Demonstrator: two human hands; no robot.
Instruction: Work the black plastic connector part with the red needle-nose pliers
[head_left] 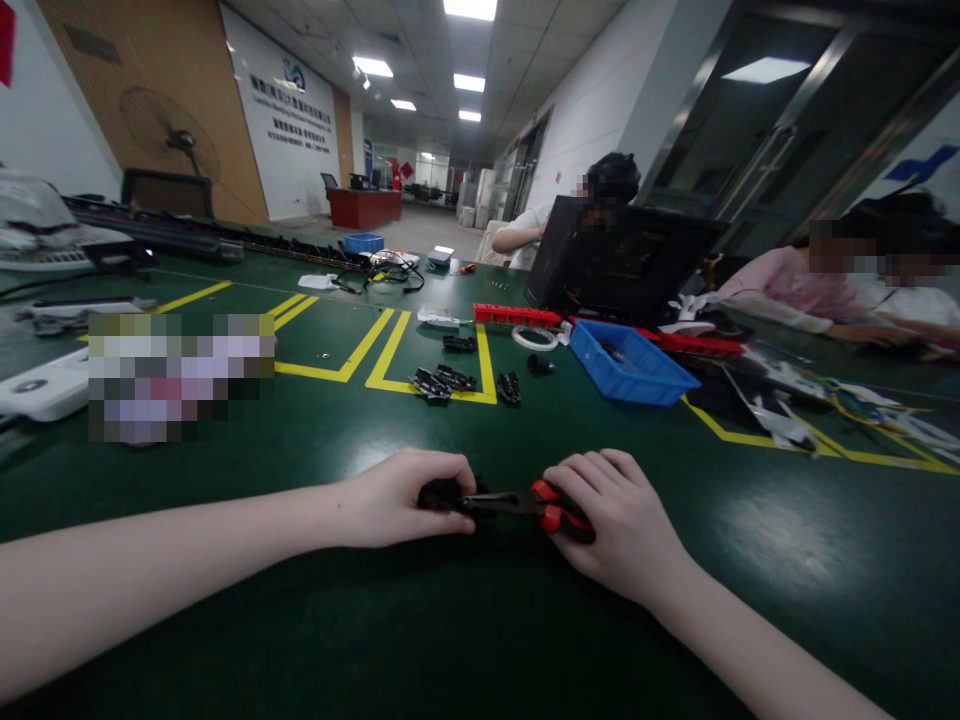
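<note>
My left hand (pixel 409 498) is closed around a small black part (pixel 442 492) and rests on the green table (pixel 480 620). My right hand (pixel 611 515) grips the red-and-black handles of a pair of pliers (pixel 525 505). The pliers' dark jaws point left and meet the black part between my two hands. Both forearms lie low over the table's near edge.
Several small black parts (pixel 450 380) lie on yellow floor-style lines further back. A blue bin (pixel 630 362), a roll of white tape (pixel 535 337) and a red strip (pixel 517 315) sit beyond. Two people sit at the right behind a black monitor (pixel 615 262).
</note>
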